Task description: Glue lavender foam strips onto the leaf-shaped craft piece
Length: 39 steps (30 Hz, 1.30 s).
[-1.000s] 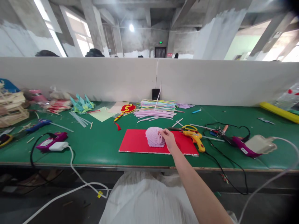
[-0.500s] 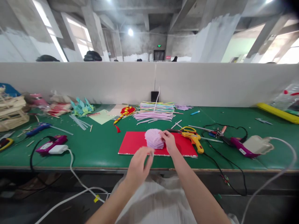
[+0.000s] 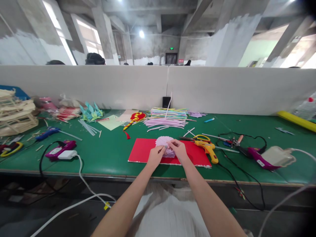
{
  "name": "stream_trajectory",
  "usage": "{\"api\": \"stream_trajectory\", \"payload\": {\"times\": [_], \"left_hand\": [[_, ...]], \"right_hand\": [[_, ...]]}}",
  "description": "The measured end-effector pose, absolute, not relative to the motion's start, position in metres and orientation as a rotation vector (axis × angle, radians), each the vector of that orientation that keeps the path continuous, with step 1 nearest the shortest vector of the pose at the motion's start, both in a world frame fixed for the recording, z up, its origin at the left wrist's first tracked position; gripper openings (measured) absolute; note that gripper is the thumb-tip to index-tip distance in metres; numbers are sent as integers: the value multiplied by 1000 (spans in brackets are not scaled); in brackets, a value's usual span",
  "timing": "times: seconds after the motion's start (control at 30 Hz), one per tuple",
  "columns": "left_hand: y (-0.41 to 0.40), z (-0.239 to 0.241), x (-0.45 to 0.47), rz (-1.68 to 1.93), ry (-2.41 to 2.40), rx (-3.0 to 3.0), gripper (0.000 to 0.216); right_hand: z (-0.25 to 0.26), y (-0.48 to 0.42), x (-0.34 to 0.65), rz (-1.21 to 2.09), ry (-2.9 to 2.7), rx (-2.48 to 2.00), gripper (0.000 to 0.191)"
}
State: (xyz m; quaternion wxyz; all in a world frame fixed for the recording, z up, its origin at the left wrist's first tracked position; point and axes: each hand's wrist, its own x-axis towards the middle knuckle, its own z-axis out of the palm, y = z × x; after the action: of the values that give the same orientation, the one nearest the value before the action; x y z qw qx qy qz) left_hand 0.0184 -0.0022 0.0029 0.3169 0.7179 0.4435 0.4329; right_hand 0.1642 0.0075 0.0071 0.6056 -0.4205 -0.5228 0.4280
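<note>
A pale purple ruffled paper ball (image 3: 164,142) sits on a red board (image 3: 142,152) lying on the green table (image 3: 103,154). My left hand (image 3: 156,155) grips the near left side of the ball with curled fingers. My right hand (image 3: 179,149) pinches the ball's right side, thumb and fingers closed on it. Both forearms reach in from the bottom of the view. The hands hide the near half of the ball.
Yellow scissors (image 3: 200,138) and a yellow glue gun (image 3: 209,151) lie right of the board. A purple glue gun (image 3: 258,156) with black cord is further right, another purple glue gun (image 3: 60,150) at left. A stack of coloured strips (image 3: 168,117) lies behind. A white partition (image 3: 222,89) backs the table.
My left hand rose from below the table edge and closed on the ball's left side. My right hand stayed on the ball.
</note>
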Motion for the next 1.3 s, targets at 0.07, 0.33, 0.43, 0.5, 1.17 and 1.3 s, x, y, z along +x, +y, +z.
{"api": "stream_trajectory", "payload": {"times": [0.07, 0.33, 0.43, 0.5, 1.17, 1.3], "left_hand": [[-1, 3, 19, 1145, 1154, 1886, 34], [-1, 1, 19, 1141, 1107, 1897, 33], [-1, 1, 19, 1135, 1099, 1904, 33], [-1, 1, 18, 1133, 1097, 1909, 34], [-3, 4, 19, 1118, 1139, 1905, 35], [-3, 4, 18, 1115, 1139, 1906, 35]], "right_hand": [[6, 9, 164, 993, -1215, -978, 30], [-2, 12, 167, 1003, -1247, -993, 28], [-3, 12, 166, 993, -1254, -1004, 28], [-3, 12, 166, 987, -1256, -1011, 28], [-3, 12, 166, 1000, -1223, -1011, 32], [-4, 14, 165, 1007, -1226, -1007, 33]]}}
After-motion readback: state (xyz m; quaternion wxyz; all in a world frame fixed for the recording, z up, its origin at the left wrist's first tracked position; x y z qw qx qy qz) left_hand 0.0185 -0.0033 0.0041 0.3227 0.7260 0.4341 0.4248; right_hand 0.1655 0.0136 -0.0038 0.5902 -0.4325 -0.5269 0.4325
